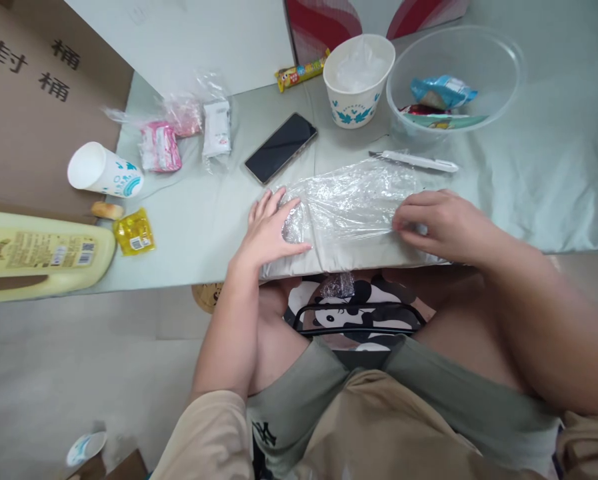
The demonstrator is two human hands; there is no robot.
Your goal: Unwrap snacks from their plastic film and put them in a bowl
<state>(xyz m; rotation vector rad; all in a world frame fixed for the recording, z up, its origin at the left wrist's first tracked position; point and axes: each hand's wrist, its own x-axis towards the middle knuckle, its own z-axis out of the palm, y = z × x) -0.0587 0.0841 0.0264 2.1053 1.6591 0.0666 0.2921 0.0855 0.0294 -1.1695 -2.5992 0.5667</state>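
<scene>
A sheet of clear plastic wrap (351,200) lies crumpled on the pale green cloth at the table's near edge. My left hand (269,230) lies flat on its left end, fingers stretched out and pressing it down. At the right end my right hand (436,223) has its fingers curled and pinched on the wrap. A white utility knife (413,160) lies just behind the wrap.
A black phone (280,147), a white paper bowl (357,80) and a clear bowl (499,60) with snack packets sit further back. Left are pink packets (161,147), a tipped paper cup (101,172), a yellow sachet (134,231) and a yellow bottle (39,253).
</scene>
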